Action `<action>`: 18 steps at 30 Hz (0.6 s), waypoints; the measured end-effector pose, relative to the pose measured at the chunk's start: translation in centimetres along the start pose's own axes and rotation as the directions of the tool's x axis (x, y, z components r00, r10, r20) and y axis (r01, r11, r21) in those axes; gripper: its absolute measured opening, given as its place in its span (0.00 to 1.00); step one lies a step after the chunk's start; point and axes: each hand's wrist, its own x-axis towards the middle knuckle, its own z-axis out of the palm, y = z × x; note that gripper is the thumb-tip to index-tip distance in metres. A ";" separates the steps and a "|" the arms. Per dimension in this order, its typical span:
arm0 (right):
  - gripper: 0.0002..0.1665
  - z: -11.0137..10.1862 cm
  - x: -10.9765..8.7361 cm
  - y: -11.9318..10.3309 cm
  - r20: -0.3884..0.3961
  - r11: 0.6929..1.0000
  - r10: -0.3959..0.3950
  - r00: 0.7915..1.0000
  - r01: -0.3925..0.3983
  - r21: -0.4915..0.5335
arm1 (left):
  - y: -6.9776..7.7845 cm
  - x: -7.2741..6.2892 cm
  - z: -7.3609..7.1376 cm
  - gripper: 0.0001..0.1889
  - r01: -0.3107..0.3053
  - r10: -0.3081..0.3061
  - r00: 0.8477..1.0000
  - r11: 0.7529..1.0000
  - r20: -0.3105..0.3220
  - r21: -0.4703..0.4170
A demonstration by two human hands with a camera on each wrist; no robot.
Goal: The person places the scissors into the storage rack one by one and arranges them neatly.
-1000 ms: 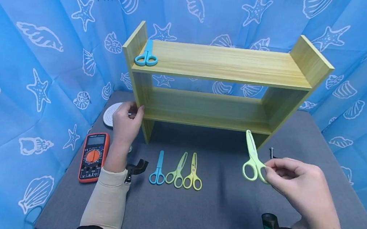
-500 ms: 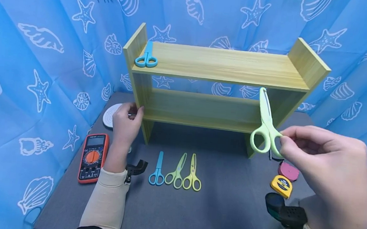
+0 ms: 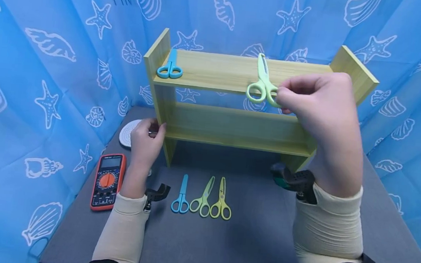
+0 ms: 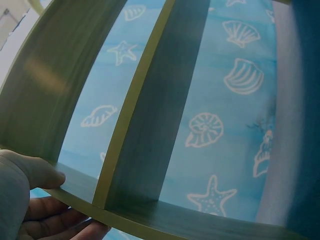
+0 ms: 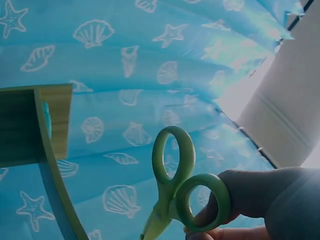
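Observation:
My right hand point(image 3: 323, 101) pinches pale green scissors point(image 3: 263, 79) by one handle loop, blades pointing up, in front of the upper board of a wooden shelf point(image 3: 237, 83). In the right wrist view the green scissors point(image 5: 172, 175) show both loops, with the thumb and fingers at the nearer one. My left hand point(image 3: 146, 140) grips the shelf's left side panel; in the left wrist view the thumb point(image 4: 42, 172) lies inside and the fingers outside. Blue scissors point(image 3: 170, 65) lie at the upper board's left end.
Blue scissors point(image 3: 181, 195), green scissors point(image 3: 203, 197) and yellow scissors point(image 3: 221, 199) lie in a row on the grey table point(image 3: 200, 243). A red multimeter point(image 3: 108, 181) and a white perforated disc point(image 3: 125, 134) are at the left. A blue shell-print curtain point(image 3: 69, 73) hangs behind.
My right hand has lifted the pale green scissors from low at the right, up and then leftward to the upper board. The left hand keeps its grip on the shelf.

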 end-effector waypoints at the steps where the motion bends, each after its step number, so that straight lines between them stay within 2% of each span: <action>1: 0.08 0.5 0.6 -0.3 0.015 1.000 -0.006 1.000 0.006 -0.004 | 0.0 0.0 0.0 0.10 -0.002 0.002 1.000 1.000 0.000 -0.001; 9: 0.13 4.7 4.8 -2.9 0.146 0.998 -0.020 0.989 0.029 -0.064 | -0.3 0.1 0.0 0.09 -0.019 0.019 1.000 1.000 -0.006 0.020; 15: 0.11 8.7 7.7 -4.4 0.215 0.979 0.001 0.977 0.043 -0.199 | -0.2 0.1 0.0 0.10 -0.014 0.014 1.000 1.000 0.000 0.027; 18: 0.15 10.3 8.7 -4.4 0.238 0.965 -0.001 0.971 0.064 -0.256 | -0.1 0.0 0.0 0.10 -0.006 0.006 1.000 1.000 0.002 0.026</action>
